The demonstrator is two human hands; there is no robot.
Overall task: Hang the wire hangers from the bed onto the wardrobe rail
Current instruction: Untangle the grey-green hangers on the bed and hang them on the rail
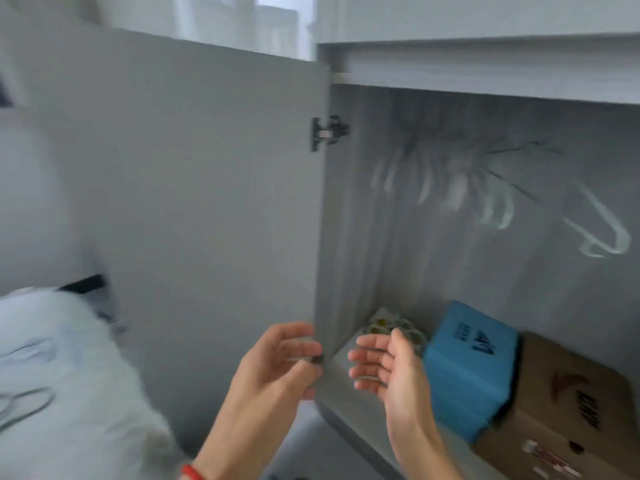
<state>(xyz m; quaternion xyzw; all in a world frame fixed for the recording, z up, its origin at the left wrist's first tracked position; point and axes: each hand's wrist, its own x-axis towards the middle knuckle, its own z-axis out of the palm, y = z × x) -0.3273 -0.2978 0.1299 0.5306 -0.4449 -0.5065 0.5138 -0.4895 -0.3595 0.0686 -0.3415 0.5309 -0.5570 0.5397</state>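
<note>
The wire hangers point(24, 403) that remain to be moved lie on the white bedding of the bed point(86, 393) at the near left, blurred thin loops, well apart from both hands. Other hangers point(491, 188) hang inside the wardrobe at the upper right, smeared by motion; the rail itself cannot be made out, though they presumably hang from it.

Both hands are raised in the near centre, empty. The left hand point(280, 358) has its fingers loosely curled near the lower edge of the open wardrobe door point(207, 202); whether it touches the door or its small dark fitting cannot be told. The right hand point(384, 362) is palm-up with fingers relaxed and spread, holding nothing. The door stands swung wide to the left on its hinge point(327, 133), probably so the inside is free to reach.

On the wardrobe floor, to the right of the hands, sit a blue box point(474, 362) and a brown cardboard box point(571, 393).
</note>
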